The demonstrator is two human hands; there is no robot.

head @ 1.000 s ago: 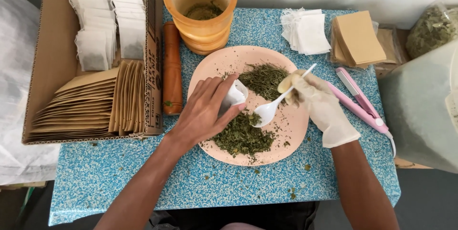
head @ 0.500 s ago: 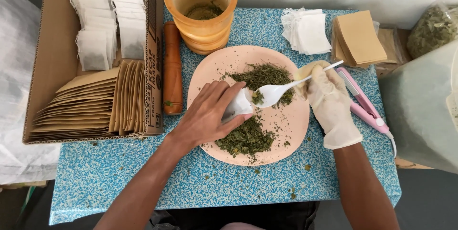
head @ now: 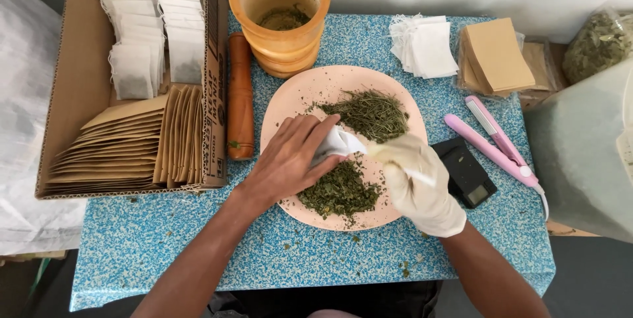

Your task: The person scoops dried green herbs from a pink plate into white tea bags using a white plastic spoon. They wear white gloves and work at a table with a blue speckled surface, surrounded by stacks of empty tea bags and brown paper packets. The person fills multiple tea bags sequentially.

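Since half a second ago the gloved right hand (head: 417,186) has drawn in from the plate's right edge to meet the left hand over the middle, and the white spoon, then held out level, is now mostly hidden under the glove.

Blue speckled table (head: 165,239): carries all items. Cardboard box (head: 72,74), left: stocked with brown envelopes and filled white sachets. Orange mortar (head: 280,18), back centre, a wooden pestle (head: 240,94) lying beside it. Pink plate (head: 310,97), centre: two heaps of dried green herb (head: 369,113). Pink clamp tool (head: 491,143) and a small black scale (head: 465,173), right of the plate.

Left hand (head: 287,159), bare: fingers pinched closed on a small white sachet (head: 339,143) above the plate. Right hand: curled shut round the spoon handle, touching the sachet's mouth. The change suggests that herb is being tipped in.
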